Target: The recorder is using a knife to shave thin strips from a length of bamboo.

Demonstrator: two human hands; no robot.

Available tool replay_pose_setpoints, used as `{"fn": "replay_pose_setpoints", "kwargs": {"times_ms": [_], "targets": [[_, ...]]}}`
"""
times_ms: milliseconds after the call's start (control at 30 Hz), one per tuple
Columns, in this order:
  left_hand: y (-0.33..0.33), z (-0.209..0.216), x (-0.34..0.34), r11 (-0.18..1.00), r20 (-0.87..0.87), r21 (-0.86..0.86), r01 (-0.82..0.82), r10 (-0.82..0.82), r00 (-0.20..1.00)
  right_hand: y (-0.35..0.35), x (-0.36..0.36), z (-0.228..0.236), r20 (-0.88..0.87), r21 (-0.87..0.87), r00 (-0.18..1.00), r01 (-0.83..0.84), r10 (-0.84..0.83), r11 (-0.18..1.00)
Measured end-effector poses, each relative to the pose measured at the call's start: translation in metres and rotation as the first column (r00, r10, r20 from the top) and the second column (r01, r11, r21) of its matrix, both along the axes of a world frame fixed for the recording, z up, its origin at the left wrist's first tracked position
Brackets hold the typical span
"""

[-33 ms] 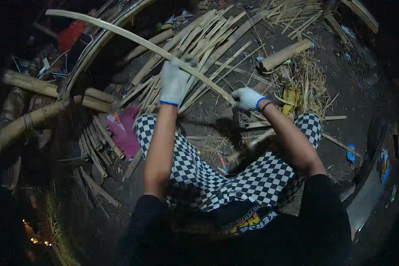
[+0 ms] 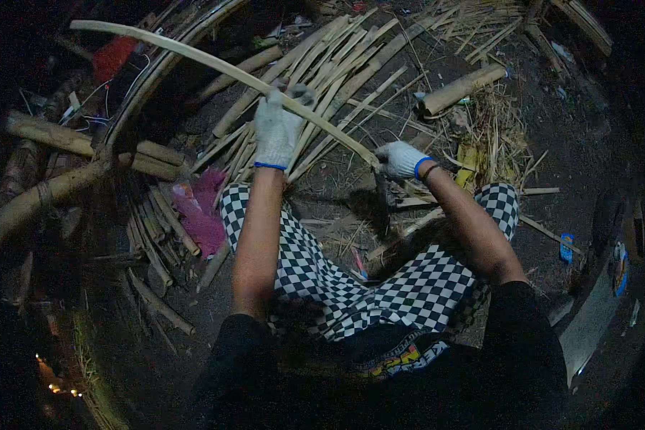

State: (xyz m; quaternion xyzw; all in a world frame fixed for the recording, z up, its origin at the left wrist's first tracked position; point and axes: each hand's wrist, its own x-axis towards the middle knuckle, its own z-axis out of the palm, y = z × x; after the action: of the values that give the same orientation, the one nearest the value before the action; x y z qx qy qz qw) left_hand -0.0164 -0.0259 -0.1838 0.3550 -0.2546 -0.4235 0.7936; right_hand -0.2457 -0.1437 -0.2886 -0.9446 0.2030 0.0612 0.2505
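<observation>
My left hand (image 2: pixel 277 132), in a white work glove with a blue cuff, is closed round the middle of a long, pale bamboo strip (image 2: pixel 186 51). The strip slants from the far left down toward my right hand (image 2: pixel 403 159), gloved the same way. Its near end meets the fingers of that hand. Below those fingers hangs a dark, narrow blade (image 2: pixel 382 201), seemingly a knife in my closed right hand; its handle is hidden by the glove. My legs in checkered trousers (image 2: pixel 423 287) are spread on either side below the hands.
Split bamboo strips (image 2: pixel 337 61) lie piled ahead. A bamboo tube (image 2: pixel 462 89) and shavings (image 2: pixel 505 136) lie to the right. Thick bamboo poles (image 2: pixel 50 190) stand at the left, near short sticks (image 2: pixel 150 236) and a magenta cloth (image 2: pixel 201 215). A blue packet (image 2: pixel 567 247) lies right.
My left hand and the bamboo strip have shifted slightly left and down. My right hand has stayed in nearly the same place.
</observation>
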Motion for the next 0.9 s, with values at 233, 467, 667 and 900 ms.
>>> {"fn": "replay_pose_setpoints", "kwargs": {"times_ms": [233,467,667,900], "targets": [[0.028,0.033,0.052,0.923,0.037,-0.158,-0.350,0.359,0.932,-0.002,-0.002,-0.044,0.267,-0.085,0.950,0.189,-0.160,0.978],[0.043,0.032,0.057,0.878,0.083,-0.247,-0.411,0.441,0.893,0.004,-0.001,-0.156,-0.129,0.038,0.945,0.307,-0.300,0.951],[0.032,0.020,0.047,0.871,0.147,-0.110,-0.480,0.492,0.858,0.075,0.003,-0.223,-0.541,0.026,0.832,-0.132,0.125,0.991],[0.018,-0.016,0.041,0.886,0.209,0.054,-0.460,0.440,0.873,0.139,-0.011,-0.251,-0.367,0.052,0.220,0.975,-0.904,0.216]]}}
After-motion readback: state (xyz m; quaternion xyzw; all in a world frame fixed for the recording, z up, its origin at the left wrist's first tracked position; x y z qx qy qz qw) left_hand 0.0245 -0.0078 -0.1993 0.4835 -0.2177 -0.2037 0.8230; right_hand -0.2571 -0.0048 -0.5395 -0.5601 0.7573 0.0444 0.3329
